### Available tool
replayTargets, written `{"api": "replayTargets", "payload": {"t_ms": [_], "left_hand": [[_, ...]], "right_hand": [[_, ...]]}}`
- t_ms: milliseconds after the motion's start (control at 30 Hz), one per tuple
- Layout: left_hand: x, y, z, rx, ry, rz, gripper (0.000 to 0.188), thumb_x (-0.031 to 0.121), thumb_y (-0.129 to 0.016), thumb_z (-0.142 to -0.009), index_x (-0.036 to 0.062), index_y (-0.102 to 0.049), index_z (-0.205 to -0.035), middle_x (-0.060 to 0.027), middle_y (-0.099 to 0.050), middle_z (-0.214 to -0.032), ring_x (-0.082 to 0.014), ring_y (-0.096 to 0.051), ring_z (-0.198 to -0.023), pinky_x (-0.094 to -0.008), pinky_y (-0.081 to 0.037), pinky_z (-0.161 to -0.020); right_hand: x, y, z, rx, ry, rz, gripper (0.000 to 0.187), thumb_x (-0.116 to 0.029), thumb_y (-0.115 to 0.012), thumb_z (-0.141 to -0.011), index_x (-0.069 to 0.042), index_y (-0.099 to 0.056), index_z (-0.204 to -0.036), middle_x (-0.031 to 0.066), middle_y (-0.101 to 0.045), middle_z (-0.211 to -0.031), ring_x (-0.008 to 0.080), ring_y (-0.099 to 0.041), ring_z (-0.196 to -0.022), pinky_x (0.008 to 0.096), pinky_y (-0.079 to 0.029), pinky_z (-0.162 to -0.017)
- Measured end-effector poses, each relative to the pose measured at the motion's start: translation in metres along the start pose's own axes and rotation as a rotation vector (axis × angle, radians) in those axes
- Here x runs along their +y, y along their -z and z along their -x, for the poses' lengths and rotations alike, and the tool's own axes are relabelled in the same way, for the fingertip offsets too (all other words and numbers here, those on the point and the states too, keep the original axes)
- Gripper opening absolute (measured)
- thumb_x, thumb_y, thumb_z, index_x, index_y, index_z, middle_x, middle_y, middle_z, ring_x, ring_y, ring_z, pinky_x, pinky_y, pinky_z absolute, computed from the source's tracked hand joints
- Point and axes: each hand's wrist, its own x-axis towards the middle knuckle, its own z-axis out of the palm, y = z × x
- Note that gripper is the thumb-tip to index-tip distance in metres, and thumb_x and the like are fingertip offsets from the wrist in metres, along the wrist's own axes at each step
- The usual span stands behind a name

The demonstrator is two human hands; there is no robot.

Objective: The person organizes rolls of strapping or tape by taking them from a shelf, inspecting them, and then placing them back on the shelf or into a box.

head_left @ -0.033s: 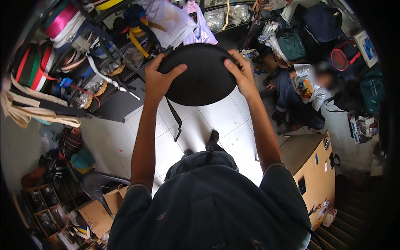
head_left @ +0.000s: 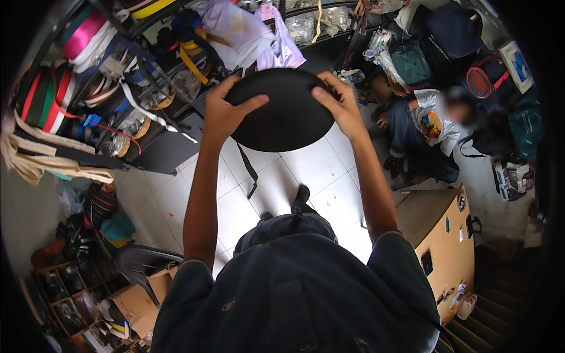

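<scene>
Both hands on 1 obj: black oval piece (head_left: 279, 126), flat-looking, held up approx. at arm's length in front of wearer, top ctr of view, clear of the floor. Can't tell if it's a bag, panel or other.

L hand (head_left: 222, 113): part-curled, gripping the piece's L end, thumb flat on the visible face, other fingers round the far edge, mostly hidden. R hand (head_left: 346, 109): same grip, mirrored, on the R end, thumb near the upper R edge. Both thumbs lie on black, pointing inward, well apart.

Black strap (head_left: 249, 166) hangs below the piece's L side; upper end hidden behind it, so can't tell if attached. Bkgd under it = white tiled floor (head_left: 323, 167), plus wearer's dark shoe (head_left: 302, 192).

Upper L: rack w/ magenta ribbon roll (head_left: 82, 41), red/green/white striped roll nearby, beige straps (head_left: 56, 157) below. Lilac plastic bag (head_left: 282, 54) just beyond the piece, white plastic bag (head_left: 235, 32) beside that.

R side: co-worker (head_left: 432, 126), seated low, apart from wearer's hands; dark teal bag (head_left: 410, 63) beyond. Lower R: tan cabinet (head_left: 453, 247). Lower L: dark plastic chair (head_left: 138, 262) next to cardboard box (head_left: 136, 306).
</scene>
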Motion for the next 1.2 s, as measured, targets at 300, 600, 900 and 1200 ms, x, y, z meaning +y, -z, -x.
{"api": "replayTargets", "payload": {"t_ms": [300, 600, 900, 1200], "left_hand": [[0.024, -0.087, -0.071, -0.502, -0.084, -0.402, 0.042, 0.031, -0.084, -0.064, 0.0013, -0.065, -0.088, -0.0106, -0.066, -0.073, -0.0167, -0.064, -0.066, -0.0282, -0.05, -0.064], [-0.059, -0.157, -0.055, -0.058, 0.171, 0.346, 0.039, 0.016, -0.072, -0.081, -0.002, -0.058, -0.112, -0.0086, -0.063, -0.103, -0.0157, -0.059, -0.095, -0.0293, -0.046, -0.085], [-0.027, -0.203, -0.107, 0.024, 0.113, 0.417, 0.029, 0.01, -0.068, -0.081, -0.0021, -0.057, -0.106, -0.0075, -0.062, -0.097, -0.014, -0.059, -0.087, -0.0267, -0.047, -0.08], [0.001, -0.194, -0.184, -0.59, -0.125, -0.09, 0.033, 0.015, -0.08, -0.069, -0.0002, -0.062, -0.093, -0.0047, -0.065, -0.08, -0.0075, -0.058, -0.073, -0.0239, -0.048, -0.067]], "right_hand": [[-0.002, 0.07, -0.027, -0.079, 0.103, 0.411, 0.021, -0.019, -0.07, -0.081, 0.001, -0.067, -0.087, 0.0136, -0.064, -0.07, 0.0188, -0.055, -0.053, 0.0297, -0.044, -0.053], [0.043, 0.154, -0.005, 0.525, 0.022, -0.109, 0.029, -0.025, -0.057, -0.094, 0.003, -0.063, -0.088, -0.0018, -0.058, -0.074, 0.0039, -0.049, -0.069, 0.0196, -0.039, -0.061], [0.078, 0.173, 0.016, 0.621, -0.062, -0.351, 0.037, -0.032, -0.045, -0.098, 0.001, -0.055, -0.11, 0.0067, -0.058, -0.104, 0.0119, -0.051, -0.096, 0.0265, -0.039, -0.088], [-0.016, 0.213, -0.08, 0.014, 0.219, 0.59, 0.044, -0.02, -0.078, -0.072, -0.002, -0.06, -0.108, 0.0154, -0.065, -0.099, 0.0206, -0.063, -0.09, 0.0322, -0.047, -0.078]]}}
